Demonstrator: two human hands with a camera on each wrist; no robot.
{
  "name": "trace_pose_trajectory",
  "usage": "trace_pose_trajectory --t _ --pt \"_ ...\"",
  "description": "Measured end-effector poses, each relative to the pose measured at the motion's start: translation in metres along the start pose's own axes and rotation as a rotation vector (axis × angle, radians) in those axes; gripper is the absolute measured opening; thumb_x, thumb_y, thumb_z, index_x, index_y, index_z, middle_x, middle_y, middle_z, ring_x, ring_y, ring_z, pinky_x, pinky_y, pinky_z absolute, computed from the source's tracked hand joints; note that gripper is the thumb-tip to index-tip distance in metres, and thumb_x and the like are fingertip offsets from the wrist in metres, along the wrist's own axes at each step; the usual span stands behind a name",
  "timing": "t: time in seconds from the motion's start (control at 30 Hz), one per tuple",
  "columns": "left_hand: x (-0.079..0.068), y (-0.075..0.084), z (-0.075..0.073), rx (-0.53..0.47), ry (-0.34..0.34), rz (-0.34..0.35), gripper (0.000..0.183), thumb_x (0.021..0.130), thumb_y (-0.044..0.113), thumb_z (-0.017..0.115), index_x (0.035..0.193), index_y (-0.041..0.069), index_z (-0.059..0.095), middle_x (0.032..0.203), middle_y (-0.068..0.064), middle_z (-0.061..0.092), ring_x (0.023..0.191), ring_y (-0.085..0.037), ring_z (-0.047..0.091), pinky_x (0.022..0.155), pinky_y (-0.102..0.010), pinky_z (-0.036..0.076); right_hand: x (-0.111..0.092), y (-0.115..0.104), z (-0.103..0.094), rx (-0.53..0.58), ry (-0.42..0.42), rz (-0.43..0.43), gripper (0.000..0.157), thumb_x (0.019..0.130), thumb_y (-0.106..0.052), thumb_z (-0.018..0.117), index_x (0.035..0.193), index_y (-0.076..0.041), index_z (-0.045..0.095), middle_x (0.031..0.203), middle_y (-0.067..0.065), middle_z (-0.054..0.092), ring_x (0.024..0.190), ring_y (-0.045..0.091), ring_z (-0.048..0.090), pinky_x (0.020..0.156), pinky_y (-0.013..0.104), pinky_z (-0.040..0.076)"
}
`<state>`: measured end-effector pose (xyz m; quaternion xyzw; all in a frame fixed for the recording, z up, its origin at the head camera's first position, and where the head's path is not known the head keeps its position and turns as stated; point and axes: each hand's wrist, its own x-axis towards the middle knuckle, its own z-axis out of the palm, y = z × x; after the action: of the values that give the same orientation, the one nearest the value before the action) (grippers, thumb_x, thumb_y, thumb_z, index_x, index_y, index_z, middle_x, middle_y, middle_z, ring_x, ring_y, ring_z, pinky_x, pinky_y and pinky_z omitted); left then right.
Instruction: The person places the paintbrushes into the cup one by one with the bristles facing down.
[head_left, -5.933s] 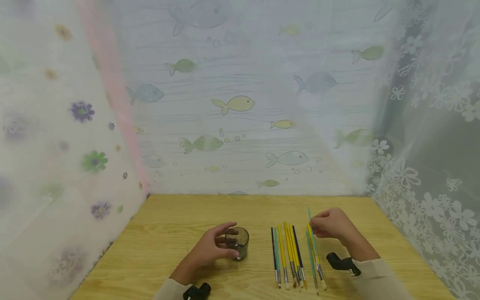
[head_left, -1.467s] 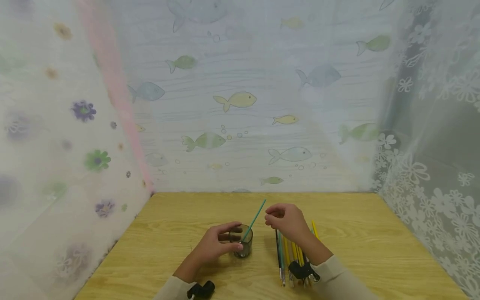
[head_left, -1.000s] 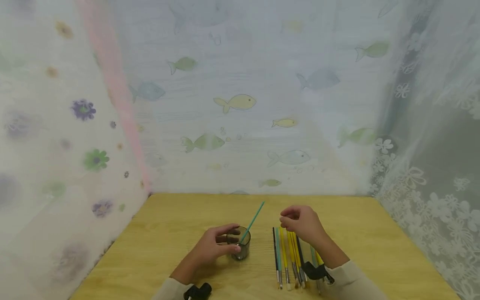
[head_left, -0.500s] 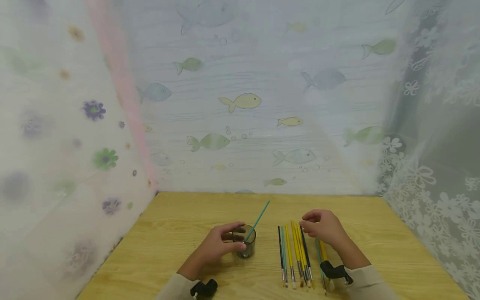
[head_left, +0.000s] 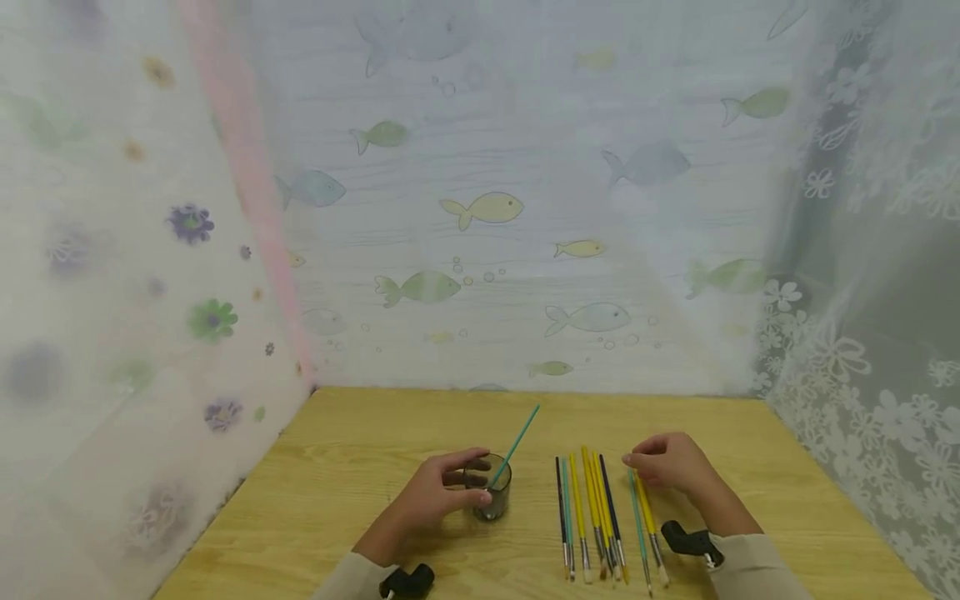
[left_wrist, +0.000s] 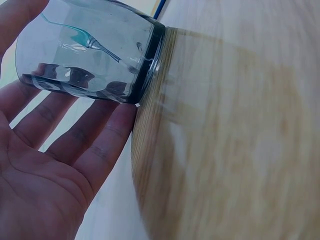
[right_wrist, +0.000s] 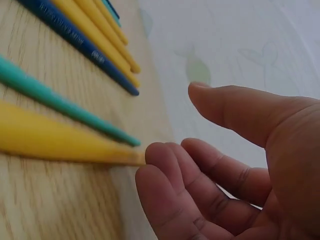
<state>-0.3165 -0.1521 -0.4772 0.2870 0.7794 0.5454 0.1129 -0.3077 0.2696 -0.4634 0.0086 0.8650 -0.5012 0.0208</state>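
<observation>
My left hand (head_left: 435,496) holds a clear grey glass (head_left: 492,505), thumb on the near side and fingers round the back. Inside leans a teal paintbrush (head_left: 521,435), its handle sticking up to the right. In the left wrist view the brush's bristle end (left_wrist: 131,67) shows near the glass base. My right hand (head_left: 677,465) hovers at the handle ends of a teal paintbrush (head_left: 639,521) and a yellow paintbrush (head_left: 646,510) lying on the table. The right wrist view shows a gap between thumb and loosely bent fingers, which hold nothing.
Between the hands, a row of several paintbrushes lies bristles toward me, with yellow handles (head_left: 576,496), a teal handle (head_left: 567,500) and a dark blue handle (head_left: 610,496). A fish-patterned curtain (head_left: 480,250) hangs behind the wooden table (head_left: 360,433).
The teal paintbrush, pinched by my right hand earlier, now stands in the glass, released. My right hand has moved back rightward to the remaining pair of brushes. The left hand keeps holding the glass.
</observation>
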Motion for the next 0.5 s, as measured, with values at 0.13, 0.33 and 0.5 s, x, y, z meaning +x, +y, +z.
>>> trace_pose_trajectory --t 0.13,0.33,0.5 --pt "-0.001 0.000 0.000 0.003 -0.004 0.004 0.066 0.098 0.024 0.075 0.157 0.015 0.047 0.146 -0.013 0.060 0.126 -0.030 0.065 0.096 -0.029 0.057 0.004 0.008 -0.002 -0.035 0.003 0.052 0.049 0.091 -0.034 0.081 0.116 0.007 0.071 0.100 0.013 0.074 0.082 0.020 0.072 0.072 0.038 0.063" --pt "-0.001 -0.001 0.000 -0.016 -0.009 -0.003 0.060 0.098 0.023 0.074 0.154 0.026 0.050 0.146 -0.013 0.059 0.128 -0.032 0.064 0.097 -0.030 0.057 0.006 0.015 -0.003 -0.032 0.005 0.100 0.049 0.091 -0.033 0.082 0.115 0.009 0.072 0.092 0.010 0.076 0.079 0.019 0.074 0.069 0.036 0.063" --pt "0.000 0.000 -0.001 -0.014 -0.009 -0.009 0.058 0.098 0.024 0.074 0.151 0.033 0.052 0.147 -0.012 0.059 0.129 -0.032 0.063 0.097 -0.031 0.057 0.003 0.015 -0.004 -0.075 -0.011 0.100 0.039 0.088 -0.028 0.084 0.107 0.005 0.076 0.090 0.009 0.075 0.076 0.019 0.072 0.068 0.035 0.062"
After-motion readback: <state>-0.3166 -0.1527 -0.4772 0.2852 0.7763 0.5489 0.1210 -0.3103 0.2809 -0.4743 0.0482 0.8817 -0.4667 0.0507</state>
